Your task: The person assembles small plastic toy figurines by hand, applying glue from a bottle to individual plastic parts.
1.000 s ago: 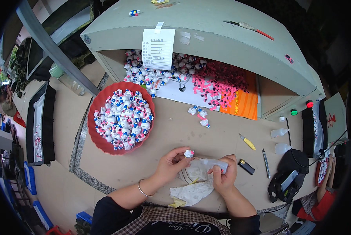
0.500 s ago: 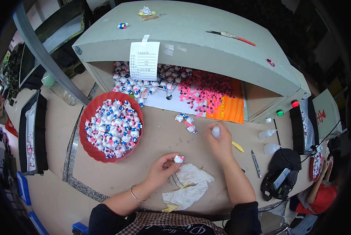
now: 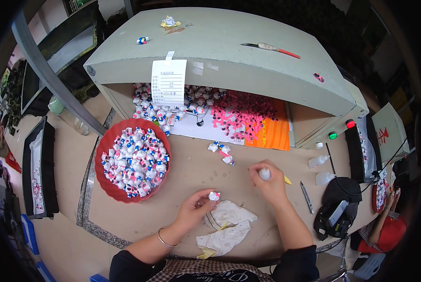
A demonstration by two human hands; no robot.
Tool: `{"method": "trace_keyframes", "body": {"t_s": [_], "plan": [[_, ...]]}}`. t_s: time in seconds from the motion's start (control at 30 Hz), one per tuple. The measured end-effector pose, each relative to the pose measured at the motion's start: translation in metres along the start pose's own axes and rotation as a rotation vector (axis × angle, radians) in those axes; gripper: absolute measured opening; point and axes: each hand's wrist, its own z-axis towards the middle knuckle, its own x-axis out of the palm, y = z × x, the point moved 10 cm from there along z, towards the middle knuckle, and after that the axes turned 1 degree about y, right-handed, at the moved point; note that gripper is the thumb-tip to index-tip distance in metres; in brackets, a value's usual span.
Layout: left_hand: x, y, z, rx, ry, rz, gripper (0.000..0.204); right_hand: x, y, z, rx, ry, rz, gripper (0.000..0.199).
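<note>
Bottle (image 3: 265,174), mostly hidden, is clamped in the right hand (image 3: 272,186), while the left hand (image 3: 194,207) pinches a figurine (image 3: 214,196).

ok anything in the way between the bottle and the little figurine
Nothing visible stands between the bottle in the right hand and the figurine in the left hand; the white cloth sits lower in the picture.

We see only the pale end of a bottle (image 3: 265,174); the right hand (image 3: 268,185) hides the rest, along with part of a yellow tool (image 3: 288,180). We cannot make out the tiny markings on the small figure (image 3: 214,196) in the left hand (image 3: 194,207). A paper tag (image 3: 169,83) covers some figurines (image 3: 159,113) in the shelf (image 3: 210,40). The lower edge cuts off the checked apron (image 3: 196,269), and the dark rim swallows part of the co-worker (image 3: 392,232) at right.
</note>
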Motion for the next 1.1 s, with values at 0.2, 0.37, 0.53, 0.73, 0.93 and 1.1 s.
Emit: {"method": "trace_keyframes", "body": {"t_s": [0.2, 0.37, 0.53, 0.73, 0.93, 1.1], "plan": [[0.008, -0.003, 0.001, -0.021, 0.034, 0.064, 0.038, 0.04, -0.023, -0.069, 0.515, 0.065, 0.716, 0.008], [0.012, -0.003, 0.001, 0.009, 0.032, 0.091, 0.036, 0.066, -0.01, -0.076, 0.49, 0.232, 0.764, 0.007], [0.012, -0.001, -0.001, 0.033, 0.057, 0.198, 0.035, 0.08, -0.013, -0.078, 0.527, 0.265, 0.628, 0.009], [0.015, -0.004, -0.001, 0.057, 0.125, 0.19, 0.034, 0.083, -0.023, -0.08, 0.541, 0.233, 0.527, 0.013], [0.011, -0.004, 0.002, 0.003, 0.107, 0.084, 0.033, 0.086, -0.022, -0.074, 0.52, 0.222, 0.622, 0.018], [0.009, -0.002, -0.001, -0.005, 0.125, 0.2, 0.032, 0.094, -0.024, -0.08, 0.531, 0.298, 0.624, 0.019]]}}
